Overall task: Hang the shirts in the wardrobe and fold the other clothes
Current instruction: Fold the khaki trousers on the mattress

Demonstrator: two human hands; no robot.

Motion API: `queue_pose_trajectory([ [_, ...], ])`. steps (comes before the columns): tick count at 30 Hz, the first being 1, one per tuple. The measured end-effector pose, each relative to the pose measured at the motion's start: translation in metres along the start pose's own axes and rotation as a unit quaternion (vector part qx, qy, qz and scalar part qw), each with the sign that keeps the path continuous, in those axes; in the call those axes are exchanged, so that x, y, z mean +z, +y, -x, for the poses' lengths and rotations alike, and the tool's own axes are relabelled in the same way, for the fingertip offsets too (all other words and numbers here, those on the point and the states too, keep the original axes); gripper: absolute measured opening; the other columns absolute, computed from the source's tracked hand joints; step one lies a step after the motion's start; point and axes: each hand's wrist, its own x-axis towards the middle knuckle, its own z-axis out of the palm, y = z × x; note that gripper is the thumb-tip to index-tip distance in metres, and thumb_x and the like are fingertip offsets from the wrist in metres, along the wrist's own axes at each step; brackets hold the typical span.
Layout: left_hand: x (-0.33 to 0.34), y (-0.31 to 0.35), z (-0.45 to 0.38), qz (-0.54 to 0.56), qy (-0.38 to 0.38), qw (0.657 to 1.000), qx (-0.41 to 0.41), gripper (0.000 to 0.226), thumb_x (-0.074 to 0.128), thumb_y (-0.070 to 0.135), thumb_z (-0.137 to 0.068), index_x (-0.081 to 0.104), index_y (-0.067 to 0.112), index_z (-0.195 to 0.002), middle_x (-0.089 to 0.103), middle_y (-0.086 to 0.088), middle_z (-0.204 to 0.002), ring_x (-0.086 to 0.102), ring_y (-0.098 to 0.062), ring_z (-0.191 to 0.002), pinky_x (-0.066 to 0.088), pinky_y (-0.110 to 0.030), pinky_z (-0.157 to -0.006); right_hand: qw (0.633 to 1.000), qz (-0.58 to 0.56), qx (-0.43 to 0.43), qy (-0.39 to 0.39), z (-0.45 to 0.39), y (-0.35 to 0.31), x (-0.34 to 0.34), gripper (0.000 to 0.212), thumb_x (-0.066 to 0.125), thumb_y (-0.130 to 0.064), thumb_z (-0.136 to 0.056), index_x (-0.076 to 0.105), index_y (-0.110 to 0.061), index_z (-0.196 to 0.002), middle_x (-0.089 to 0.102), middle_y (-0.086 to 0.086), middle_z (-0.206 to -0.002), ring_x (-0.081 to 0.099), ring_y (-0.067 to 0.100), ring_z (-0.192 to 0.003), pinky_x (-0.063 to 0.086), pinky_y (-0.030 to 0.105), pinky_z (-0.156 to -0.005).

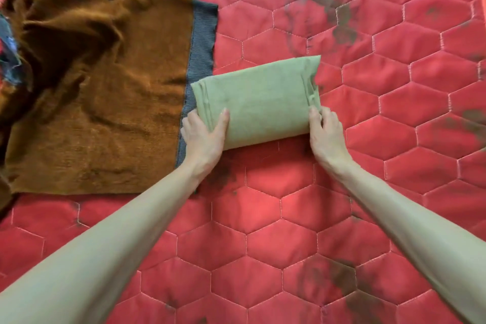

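Note:
A folded pale green garment [259,101] lies as a thick rectangle on the red quilted bed cover [289,205], its left end overlapping the hem of the brown garment. My left hand [203,134] grips its near left corner, thumb on top and fingers underneath. My right hand [327,134] holds the near right corner, with the fingers curled at the folded edge. A brown knitted garment [100,92] with a grey ribbed hem [198,68] lies spread out to the left, its far end rumpled.
A blue patterned piece of cloth [9,52] peeks out at the left edge beside the brown garment. The bed cover has dark faded patches at the upper right and lower right. Open cover stretches to the right and toward me.

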Motion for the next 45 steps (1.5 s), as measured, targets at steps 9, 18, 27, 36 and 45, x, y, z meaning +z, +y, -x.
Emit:
queue_pose_trajectory([
  [9, -0.007, 0.011, -0.016, 0.05, -0.012, 0.996, -0.072, 0.082, 0.073, 0.071, -0.072, 0.049, 0.015, -0.129, 0.058, -0.002, -0.125, 0.06, -0.023, -0.116, 0.051, -0.046, -0.104, 0.982, 0.08, -0.152, 0.077, -0.006, -0.027, 0.01, 0.067, 0.039, -0.041, -0.105, 0.025, -0.011, -0.163, 0.031, 0.013, -0.165, 0.029, 0.026, -0.152, 0.024, 0.037, -0.122],
  [18, -0.012, 0.018, -0.023, 0.211, -0.074, 0.965, -0.139, 0.077, 0.089, 0.057, -0.068, 0.058, 0.018, -0.127, 0.071, 0.001, -0.117, 0.071, -0.017, -0.103, 0.061, -0.04, -0.081, 0.999, 0.024, -0.009, 0.036, -0.032, -0.058, 0.006, 0.071, 0.057, -0.057, -0.097, 0.038, -0.025, -0.157, 0.05, 0.003, -0.153, 0.046, 0.027, -0.139, 0.035, 0.037, -0.113],
  [27, -0.02, 0.016, -0.005, 0.295, -0.189, 0.925, -0.146, 0.045, 0.085, 0.025, -0.082, 0.07, 0.018, -0.124, 0.079, -0.001, -0.111, 0.077, -0.017, -0.095, 0.061, -0.033, -0.068, 0.995, -0.05, 0.041, -0.069, -0.03, -0.036, -0.022, 0.081, 0.061, -0.067, -0.09, 0.035, -0.028, -0.156, 0.049, -0.002, -0.153, 0.048, 0.02, -0.14, 0.036, 0.04, -0.119],
  [36, -0.056, 0.02, 0.044, 0.326, -0.217, 0.908, -0.149, 0.054, 0.088, 0.028, -0.077, 0.07, 0.017, -0.126, 0.077, -0.01, -0.118, 0.074, -0.03, -0.104, 0.062, -0.049, -0.076, 0.954, -0.283, 0.08, -0.059, 0.025, -0.056, -0.052, 0.043, 0.081, -0.045, -0.086, 0.075, -0.017, -0.117, 0.077, -0.003, -0.105, 0.07, 0.011, -0.086, 0.055, 0.023, -0.067],
  [45, -0.165, 0.085, 0.132, 0.361, -0.188, 0.903, -0.14, 0.062, 0.09, 0.039, -0.069, 0.07, 0.02, -0.125, 0.076, -0.012, -0.119, 0.073, -0.036, -0.107, 0.06, -0.062, -0.079, 0.934, -0.29, 0.086, -0.193, 0.107, -0.168, -0.125, 0.053, 0.071, -0.051, -0.093, 0.052, -0.033, -0.139, 0.067, -0.004, -0.129, 0.07, 0.014, -0.111, 0.061, 0.037, -0.087],
])
